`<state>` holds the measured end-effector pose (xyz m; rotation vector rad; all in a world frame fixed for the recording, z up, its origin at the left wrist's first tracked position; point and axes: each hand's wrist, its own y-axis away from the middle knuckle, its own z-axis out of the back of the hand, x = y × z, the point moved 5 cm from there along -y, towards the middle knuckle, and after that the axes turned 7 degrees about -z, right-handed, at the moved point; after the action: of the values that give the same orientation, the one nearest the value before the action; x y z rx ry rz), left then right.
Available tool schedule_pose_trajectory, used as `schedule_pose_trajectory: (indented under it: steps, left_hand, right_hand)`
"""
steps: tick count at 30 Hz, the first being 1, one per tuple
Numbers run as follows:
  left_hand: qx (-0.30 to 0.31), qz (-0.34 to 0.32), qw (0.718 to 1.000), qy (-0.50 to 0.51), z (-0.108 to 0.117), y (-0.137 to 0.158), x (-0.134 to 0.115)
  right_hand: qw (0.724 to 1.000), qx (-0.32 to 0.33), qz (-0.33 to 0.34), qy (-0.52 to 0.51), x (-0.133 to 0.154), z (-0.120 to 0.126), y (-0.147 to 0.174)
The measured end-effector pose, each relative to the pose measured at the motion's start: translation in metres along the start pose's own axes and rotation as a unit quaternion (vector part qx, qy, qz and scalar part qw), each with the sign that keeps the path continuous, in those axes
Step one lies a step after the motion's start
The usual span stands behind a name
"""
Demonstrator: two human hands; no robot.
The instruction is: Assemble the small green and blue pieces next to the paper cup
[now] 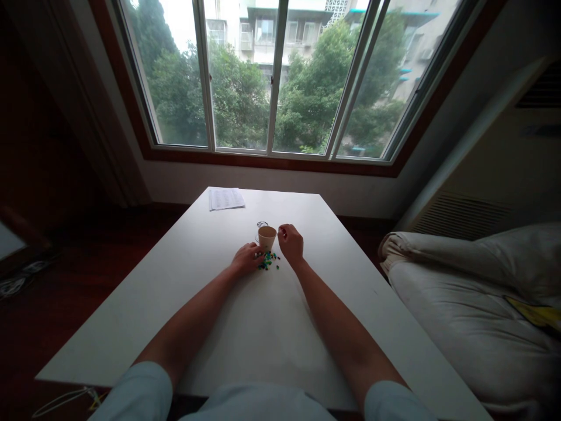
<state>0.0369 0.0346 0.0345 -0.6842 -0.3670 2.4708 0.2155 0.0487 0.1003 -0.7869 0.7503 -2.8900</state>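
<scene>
A paper cup stands upright on the white table, its open mouth facing up. Small green, blue and darker beads lie in a loose pile at its near side. My left hand rests on the table left of the cup, its fingers stretched out to the edge of the pile. Just right of the cup's rim, my right hand is raised with its fingers pinched together. Anything in that pinch is too small to make out. The inside bottom of the cup is hidden.
Behind the cup lies a thin, dark looped wire or string. Printed papers sit at the table's far left corner. A sofa with a pale cover stands along the right, and a wide window is beyond the table.
</scene>
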Motion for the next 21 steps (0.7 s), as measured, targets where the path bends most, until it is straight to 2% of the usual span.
schedule_pose_trajectory:
  steps: [3,6,10,17,21]
  left_hand:
    - [0.016,-0.027,0.999,0.012,-0.002,0.0,-0.003]
    - [0.029,-0.063,0.997,0.027,-0.001,0.0,-0.006]
    - [0.05,-0.085,0.995,0.035,0.001,0.0,-0.007]
    - [0.051,-0.045,0.997,0.021,-0.002,-0.001,-0.005]
    - [0.047,-0.045,0.998,0.02,-0.002,-0.001,-0.006]
  right_hand:
    - [0.999,0.002,-0.037,0.002,-0.023,-0.006,0.0]
    - [0.996,0.035,-0.079,0.01,-0.046,-0.018,0.002]
    - [0.991,0.055,-0.123,0.018,-0.066,-0.032,0.002]
    - [0.992,0.047,-0.116,-0.001,-0.074,-0.048,0.0]
    - [0.993,0.054,-0.105,-0.019,-0.076,-0.055,0.0]
